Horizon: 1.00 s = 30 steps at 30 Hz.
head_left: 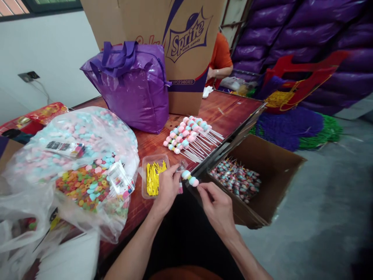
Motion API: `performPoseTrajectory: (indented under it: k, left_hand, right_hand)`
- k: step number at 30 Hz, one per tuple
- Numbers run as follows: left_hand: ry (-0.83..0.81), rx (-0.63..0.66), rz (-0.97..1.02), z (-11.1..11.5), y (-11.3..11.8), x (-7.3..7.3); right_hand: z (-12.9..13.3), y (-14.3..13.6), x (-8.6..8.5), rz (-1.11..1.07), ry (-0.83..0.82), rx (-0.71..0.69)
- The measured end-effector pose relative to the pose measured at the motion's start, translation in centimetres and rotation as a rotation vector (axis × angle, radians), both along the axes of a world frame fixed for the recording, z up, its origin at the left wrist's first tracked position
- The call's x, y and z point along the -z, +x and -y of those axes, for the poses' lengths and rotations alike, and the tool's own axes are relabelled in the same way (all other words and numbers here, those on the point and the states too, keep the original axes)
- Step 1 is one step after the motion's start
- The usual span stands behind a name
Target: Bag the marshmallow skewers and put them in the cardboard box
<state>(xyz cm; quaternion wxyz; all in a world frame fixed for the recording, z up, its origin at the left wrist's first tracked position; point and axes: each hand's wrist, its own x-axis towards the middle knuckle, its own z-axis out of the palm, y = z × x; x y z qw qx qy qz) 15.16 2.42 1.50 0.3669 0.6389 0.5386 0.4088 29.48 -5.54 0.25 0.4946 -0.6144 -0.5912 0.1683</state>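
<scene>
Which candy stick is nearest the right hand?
The candy stick pinched in the right hand; the bunched sticks lie farther off, on the table.

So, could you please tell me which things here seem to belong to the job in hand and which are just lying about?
Likely part of the job:
candy skewer in the right hand
yellow strips in the clear tub
laid-out candy skewers
candy in the open carton
bagged candy

Probably just lying about:
purple bag
Sprite carton
red chair
</scene>
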Motion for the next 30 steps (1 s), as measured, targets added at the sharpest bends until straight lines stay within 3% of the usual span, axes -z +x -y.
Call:
performPoseTrajectory:
  k: [8,12,18,22,26,30]
  left_hand:
    - [-0.065,0.020,0.065,-0.3,-0.5,-0.7]
    - [0.156,-0.023,-0.057,1.6,-0.9,-1.1]
    - [0.456,-0.037,-0.212,5.7,-2.3,1.3]
    - [0.526,0.024,-0.255,5.0,-3.0,2.5]
    - [0.424,-0.099,-0.175,1.9,-3.3,1.8]
    - [0.136,-0.254,0.205,0.2,-3.3,0.0]
  right_hand:
    - [-0.6,-0.3,1.1,-0.181,-0.139,0.004]
    - [-0.9,0.2,2.0,-0.258,-0.157,0.065]
    - [-1.6,0.1,3.0,-0.266,-0.127,0.070]
    - [-3.2,-1.1,3.2,-0.136,-0.033,0.069]
    - [-5.1,-2.7,3.2,0.103,0.008,0.111]
    - [-5.5,-3.4,2.6,0.283,-0.012,0.155]
